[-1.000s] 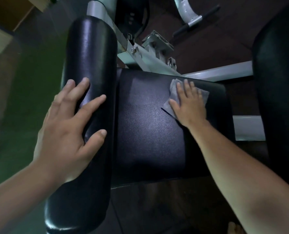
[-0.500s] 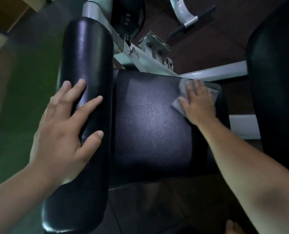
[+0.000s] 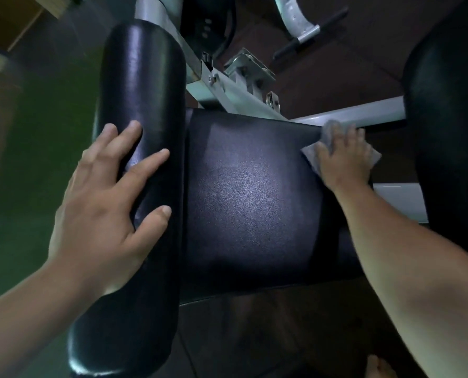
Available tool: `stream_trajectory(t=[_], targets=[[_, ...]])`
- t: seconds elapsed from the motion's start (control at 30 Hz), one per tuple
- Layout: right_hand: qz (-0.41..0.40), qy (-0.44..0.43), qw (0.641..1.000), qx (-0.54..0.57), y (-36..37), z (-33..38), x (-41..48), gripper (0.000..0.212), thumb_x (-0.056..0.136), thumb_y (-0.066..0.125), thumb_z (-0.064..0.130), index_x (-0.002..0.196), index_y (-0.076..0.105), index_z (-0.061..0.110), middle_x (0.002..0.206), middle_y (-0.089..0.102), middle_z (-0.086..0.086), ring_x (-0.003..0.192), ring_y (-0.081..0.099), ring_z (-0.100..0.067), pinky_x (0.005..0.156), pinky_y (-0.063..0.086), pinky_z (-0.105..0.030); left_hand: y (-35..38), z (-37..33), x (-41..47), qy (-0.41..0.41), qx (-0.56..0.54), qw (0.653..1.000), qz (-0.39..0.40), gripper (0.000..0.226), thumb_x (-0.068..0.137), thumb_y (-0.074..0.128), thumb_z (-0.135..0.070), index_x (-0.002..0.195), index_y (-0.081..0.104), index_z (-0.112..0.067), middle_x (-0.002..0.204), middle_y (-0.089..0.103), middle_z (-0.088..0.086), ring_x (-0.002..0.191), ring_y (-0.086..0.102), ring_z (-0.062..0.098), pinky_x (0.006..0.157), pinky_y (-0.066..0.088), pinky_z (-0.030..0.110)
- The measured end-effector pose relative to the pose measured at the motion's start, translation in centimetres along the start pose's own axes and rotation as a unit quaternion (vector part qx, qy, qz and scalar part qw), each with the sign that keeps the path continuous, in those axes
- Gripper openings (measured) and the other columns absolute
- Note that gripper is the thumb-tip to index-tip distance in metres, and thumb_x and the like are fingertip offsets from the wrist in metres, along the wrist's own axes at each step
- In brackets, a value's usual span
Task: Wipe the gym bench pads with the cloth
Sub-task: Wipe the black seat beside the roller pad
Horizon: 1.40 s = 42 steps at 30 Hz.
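A flat black bench pad (image 3: 254,203) fills the middle of the head view. Along its left side lies a black roller pad (image 3: 142,85). My left hand (image 3: 104,214) rests on the roller with fingers spread, holding nothing. My right hand (image 3: 344,156) presses a grey cloth (image 3: 310,154) onto the far right corner of the flat pad. The fingers curl over the pad's far edge, and most of the cloth is hidden under the hand.
A grey metal frame (image 3: 227,88) with brackets runs behind the pads. Another black pad (image 3: 451,132) rises at the right edge. A grey bar (image 3: 402,197) sits between it and the flat pad. Dark floor lies below, and a bare foot (image 3: 377,366) shows at the bottom right.
My right hand has slid the cloth rightward and away, from the pad's upper middle to its far right corner. The left hand has stayed on the roller.
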State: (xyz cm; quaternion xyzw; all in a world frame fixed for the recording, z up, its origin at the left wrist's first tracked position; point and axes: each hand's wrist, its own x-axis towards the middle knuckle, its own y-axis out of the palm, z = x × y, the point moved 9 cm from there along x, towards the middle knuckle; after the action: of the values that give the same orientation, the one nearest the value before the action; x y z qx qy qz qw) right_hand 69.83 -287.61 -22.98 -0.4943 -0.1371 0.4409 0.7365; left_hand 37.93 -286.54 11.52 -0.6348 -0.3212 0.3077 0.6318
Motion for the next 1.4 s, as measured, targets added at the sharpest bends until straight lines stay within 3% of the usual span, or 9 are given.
stream_trajectory(t=[0.1, 0.23, 0.33, 0.53, 0.77, 1.0, 1.17, 1.23, 1.4], targets=[[-0.008, 0.068, 0.998, 0.009, 0.2, 1.4, -0.8, 0.075, 0.102, 0.025, 0.059, 0.164, 0.016, 0.019, 0.169, 0.014, -0.023, 0.156, 0.009, -0.040, 0.125, 0.011, -0.059, 0.1, 0.1, 0.0, -0.005, 0.002, 1.000, -0.001, 0.070, 0.083, 0.051, -0.048, 0.150, 0.053, -0.028, 0.171, 0.022, -0.008, 0.159, 0.012, 0.018, 0.123, 0.021, 0.044], [0.029, -0.109, 0.993, -0.029, 3.0, 11.0, -7.1, 0.074, 0.103, 0.022, 0.063, 0.165, 0.006, 0.024, 0.171, 0.000, -0.016, 0.158, -0.001, -0.035, 0.127, 0.004, -0.054, -0.1, 0.1, 0.0, -0.005, 0.000, 1.000, -0.002, 0.069, 0.084, 0.051, -0.048, 0.150, 0.053, -0.028, 0.171, 0.021, -0.007, 0.159, 0.012, 0.019, 0.123, 0.023, 0.048], [0.042, -0.187, 0.981, -0.028, 2.6, 9.9, -6.8, 0.070, 0.104, 0.021, 0.065, 0.165, 0.009, 0.032, 0.172, 0.003, -0.008, 0.159, 0.000, -0.029, 0.128, 0.007, -0.052, -0.2, 0.1, 0.0, -0.002, -0.006, 1.000, -0.002, 0.069, 0.084, 0.051, -0.048, 0.150, 0.054, -0.027, 0.171, 0.022, -0.007, 0.159, 0.012, 0.019, 0.123, 0.023, 0.049], [-0.003, 0.033, 0.999, -0.001, 0.0, 1.3, -1.1, 0.074, 0.101, 0.021, 0.062, 0.164, 0.015, 0.023, 0.171, 0.013, -0.016, 0.158, 0.008, -0.034, 0.126, 0.009, -0.055, -0.2, 0.0, -0.1, 0.006, -0.014, 1.000, -0.012, 0.069, 0.085, 0.050, -0.048, 0.149, 0.054, -0.026, 0.170, 0.023, -0.005, 0.159, 0.013, 0.020, 0.123, 0.011, 0.031], [0.047, -0.091, 0.994, -0.040, 3.5, 3.6, -15.9, 0.073, 0.102, 0.017, 0.064, 0.165, 0.014, 0.026, 0.172, 0.006, -0.010, 0.159, 0.004, -0.030, 0.127, 0.007, -0.050, -0.2, 0.2, -0.1, 0.015, -0.018, 1.000, -0.017, 0.068, 0.086, 0.051, -0.048, 0.150, 0.053, -0.025, 0.170, 0.023, -0.004, 0.159, 0.012, 0.021, 0.126, 0.016, 0.047], [0.014, 0.077, 0.997, -0.020, 1.2, -2.0, -9.4, 0.073, 0.103, 0.016, 0.060, 0.165, 0.008, 0.021, 0.172, 0.002, -0.012, 0.159, 0.000, -0.029, 0.127, 0.007, -0.051, -0.1, 0.1, 0.0, 0.017, -0.013, 1.000, -0.022, 0.068, 0.086, 0.050, -0.049, 0.150, 0.053, -0.024, 0.170, 0.024, -0.002, 0.158, 0.013, 0.023, 0.125, 0.013, 0.039], [0.028, -0.046, 0.998, -0.033, 3.7, -0.8, -22.1, 0.073, 0.104, 0.017, 0.061, 0.165, 0.008, 0.022, 0.172, 0.005, -0.009, 0.159, 0.001, -0.028, 0.128, 0.008, -0.049, -0.2, 0.0, -0.1, 0.020, -0.010, 0.999, -0.024, 0.068, 0.086, 0.050, -0.049, 0.149, 0.054, -0.024, 0.170, 0.024, 0.000, 0.158, 0.014, 0.024, 0.125, 0.015, 0.045], [0.036, -0.051, 0.998, -0.022, 3.8, -2.4, -21.9, 0.074, 0.103, 0.017, 0.062, 0.165, 0.010, 0.023, 0.173, 0.004, -0.008, 0.159, 0.000, -0.027, 0.128, 0.007, -0.049, -0.2, 0.0, -0.1, 0.021, -0.010, 0.999, -0.026, 0.068, 0.086, 0.050, -0.049, 0.149, 0.053, -0.024, 0.170, 0.024, -0.001, 0.158, 0.014, 0.024, 0.125, 0.013, 0.042], [0.010, 0.106, 0.994, -0.015, 2.3, -5.3, -14.2, 0.076, 0.102, 0.015, 0.064, 0.165, 0.005, 0.024, 0.173, 0.001, -0.011, 0.159, 0.001, -0.028, 0.128, 0.010, -0.052, -0.1, 0.2, -0.1, 0.018, -0.009, 0.999, -0.031, 0.067, 0.086, 0.051, -0.050, 0.150, 0.053, -0.026, 0.170, 0.024, -0.002, 0.158, 0.014, 0.023, 0.123, 0.011, 0.036]])
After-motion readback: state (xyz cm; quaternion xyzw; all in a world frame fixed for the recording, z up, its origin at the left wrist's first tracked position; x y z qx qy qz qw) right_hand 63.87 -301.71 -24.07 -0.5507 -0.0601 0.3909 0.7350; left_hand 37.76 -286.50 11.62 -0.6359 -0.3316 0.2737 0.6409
